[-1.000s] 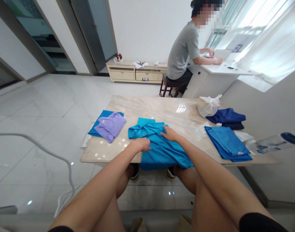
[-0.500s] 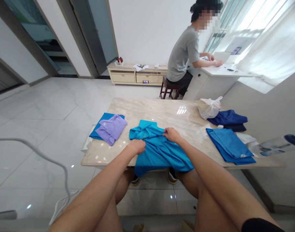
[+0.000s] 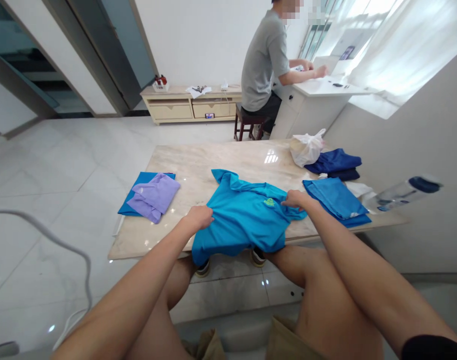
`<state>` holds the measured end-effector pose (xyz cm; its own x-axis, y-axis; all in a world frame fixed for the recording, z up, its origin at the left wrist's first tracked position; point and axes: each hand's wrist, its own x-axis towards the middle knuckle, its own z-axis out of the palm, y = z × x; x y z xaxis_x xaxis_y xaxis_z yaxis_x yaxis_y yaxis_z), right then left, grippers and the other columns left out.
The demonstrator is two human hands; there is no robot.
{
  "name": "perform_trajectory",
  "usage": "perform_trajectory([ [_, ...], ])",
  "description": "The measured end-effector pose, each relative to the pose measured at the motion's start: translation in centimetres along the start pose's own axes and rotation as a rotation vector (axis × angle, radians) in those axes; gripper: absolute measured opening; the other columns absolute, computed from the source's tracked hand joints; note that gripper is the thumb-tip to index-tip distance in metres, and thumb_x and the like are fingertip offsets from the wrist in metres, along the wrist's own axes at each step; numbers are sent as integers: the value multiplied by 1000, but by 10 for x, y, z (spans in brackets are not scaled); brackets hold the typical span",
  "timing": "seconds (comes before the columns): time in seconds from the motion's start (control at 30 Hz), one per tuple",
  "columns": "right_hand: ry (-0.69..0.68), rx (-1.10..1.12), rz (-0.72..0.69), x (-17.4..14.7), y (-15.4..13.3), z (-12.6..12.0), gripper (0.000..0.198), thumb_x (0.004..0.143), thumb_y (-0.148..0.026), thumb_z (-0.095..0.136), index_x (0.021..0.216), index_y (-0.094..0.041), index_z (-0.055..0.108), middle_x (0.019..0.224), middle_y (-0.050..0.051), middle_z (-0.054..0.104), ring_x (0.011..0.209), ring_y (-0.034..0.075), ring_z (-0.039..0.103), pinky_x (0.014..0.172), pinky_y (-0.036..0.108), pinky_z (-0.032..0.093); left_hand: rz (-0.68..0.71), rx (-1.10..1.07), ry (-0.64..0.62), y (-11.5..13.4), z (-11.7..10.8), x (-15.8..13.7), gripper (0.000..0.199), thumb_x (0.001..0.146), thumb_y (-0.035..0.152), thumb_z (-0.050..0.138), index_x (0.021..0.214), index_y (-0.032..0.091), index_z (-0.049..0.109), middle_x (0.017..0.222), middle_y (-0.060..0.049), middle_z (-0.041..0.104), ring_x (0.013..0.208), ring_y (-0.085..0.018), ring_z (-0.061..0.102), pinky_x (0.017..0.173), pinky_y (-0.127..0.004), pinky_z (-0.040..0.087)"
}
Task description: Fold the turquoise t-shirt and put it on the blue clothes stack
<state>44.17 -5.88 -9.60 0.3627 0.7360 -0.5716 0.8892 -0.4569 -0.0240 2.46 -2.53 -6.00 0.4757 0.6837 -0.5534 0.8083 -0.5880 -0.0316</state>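
Over the counter, left hand and right hand clamp fingers on opposite sides of a blue shirt, apparently to hold it taut.

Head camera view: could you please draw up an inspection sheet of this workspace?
Surface: glossy table, marble-patterned.
Job's things: blue shirt, creased, overhanging the near edge.
Clutter: purple garment on blue cloth, left; plastic bag, dark-blue garment, folded blue fabric, bottle, right.
Hands: left hand and right hand each gripping the shirt.
Cables: grey cable, left, off the table.
Surroundings: seated person at white desk; low cabinet.
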Motion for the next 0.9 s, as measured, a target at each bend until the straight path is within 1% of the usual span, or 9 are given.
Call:
perform_trajectory([
  [0.07,79,-34,-155,2,4,12,35,97,-45,78,111,-13,84,112,20,83,106,34,81,93,39,62,-10,-2,16,2,0,3,40,111,38,56,132,13,80,142,-27,76,135,-39,73,110,-46,58],
  [0.13,172,-56,-257,3,4,20,42,101,-45,74,126,-12,81,132,22,80,122,37,76,104,40,59,-24,-9,6,2,-1,6,41,110,37,56,133,11,79,142,-29,75,135,-42,73,109,-48,59],
  [0.2,240,-60,-290,5,2,24,52,103,-43,72,142,-9,73,148,24,72,136,39,69,114,42,54,-25,-17,-36,0,-2,9,42,110,38,57,131,11,80,142,-29,75,132,-42,74,107,-48,60],
  [0.33,318,-37,-354,9,-8,27,67,106,-40,67,162,-5,55,167,28,55,154,40,55,128,45,43,78,-92,-165,-14,-3,11,43,108,45,58,131,17,82,137,-20,80,126,-35,77,105,-40,60],
  [0.47,280,1,-419,12,-26,31,81,110,-38,59,176,-2,31,180,27,36,166,37,42,136,45,34,51,-107,-23,-26,-3,13,51,107,41,60,153,20,69,155,-19,71,141,-35,69,113,-41,56],
  [0.53,250,-13,-447,12,-36,34,79,112,-39,55,178,-3,30,182,25,33,169,36,38,138,45,30,55,-118,25,-23,-7,16,54,108,38,59,158,17,63,161,-20,66,146,-34,66,118,-41,53],
  [0.63,191,-37,-473,11,-48,40,70,113,-38,52,175,-7,40,183,23,33,172,35,32,140,46,28,114,-125,62,-2,-14,25,55,109,36,60,158,12,61,166,-23,60,152,-35,60,124,-43,50],
  [0.83,110,-50,-444,2,-69,55,72,104,-32,67,171,-13,50,180,23,39,170,40,35,136,54,38,70,-136,117,76,-4,42,60,104,30,71,159,8,59,174,-30,46,161,-47,47,127,-54,47],
  [0.9,100,-63,-458,1,-73,54,69,102,-31,72,167,-15,56,177,21,46,167,39,42,134,49,41,81,-162,145,97,3,42,54,105,23,67,155,4,61,168,-34,52,157,-50,51,124,-54,49],
])
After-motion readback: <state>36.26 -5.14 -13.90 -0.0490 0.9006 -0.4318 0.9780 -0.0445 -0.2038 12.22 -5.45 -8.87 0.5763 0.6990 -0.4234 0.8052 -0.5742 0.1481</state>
